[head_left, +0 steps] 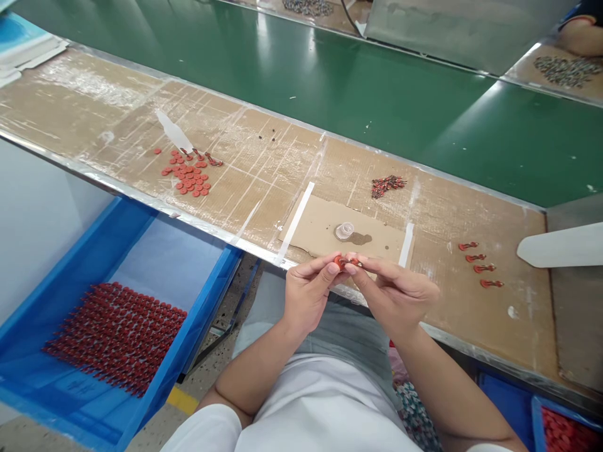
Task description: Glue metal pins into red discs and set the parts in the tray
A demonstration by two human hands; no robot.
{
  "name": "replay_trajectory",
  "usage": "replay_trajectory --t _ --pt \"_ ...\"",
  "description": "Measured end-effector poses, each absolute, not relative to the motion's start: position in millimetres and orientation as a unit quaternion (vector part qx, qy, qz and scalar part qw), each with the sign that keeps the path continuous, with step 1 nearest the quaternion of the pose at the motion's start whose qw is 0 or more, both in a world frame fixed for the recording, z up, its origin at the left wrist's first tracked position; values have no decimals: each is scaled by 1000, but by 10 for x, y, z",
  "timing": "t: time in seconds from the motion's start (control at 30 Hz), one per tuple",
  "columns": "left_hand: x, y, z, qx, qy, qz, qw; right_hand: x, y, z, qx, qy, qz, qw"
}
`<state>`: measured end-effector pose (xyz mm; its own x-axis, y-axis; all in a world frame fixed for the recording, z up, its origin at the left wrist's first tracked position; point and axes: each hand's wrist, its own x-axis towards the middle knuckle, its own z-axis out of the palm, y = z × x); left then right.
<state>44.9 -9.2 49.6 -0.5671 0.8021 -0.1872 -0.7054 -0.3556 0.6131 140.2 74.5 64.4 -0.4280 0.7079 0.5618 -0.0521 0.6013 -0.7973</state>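
Observation:
My left hand and my right hand meet at the near edge of the workbench. Both pinch one small red part between thumb and fingertips. Just beyond them a small clear cap stands on a cardboard patch. A loose heap of red discs lies to the left, and a small pile of red-and-dark pieces lies behind the cap. Several finished red parts lie in a column to the right.
A blue bin at lower left holds rows of red parts. A green conveyor belt runs behind the bench. A white paddle-shaped piece lies at the right. Another person's hand shows at top right.

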Motion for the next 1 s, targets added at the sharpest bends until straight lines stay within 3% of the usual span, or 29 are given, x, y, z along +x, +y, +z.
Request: replay_trajectory --t 1.0 --pt "474 -98 447 137 389 816 405 1466 840 621 -183 -731 460 470"
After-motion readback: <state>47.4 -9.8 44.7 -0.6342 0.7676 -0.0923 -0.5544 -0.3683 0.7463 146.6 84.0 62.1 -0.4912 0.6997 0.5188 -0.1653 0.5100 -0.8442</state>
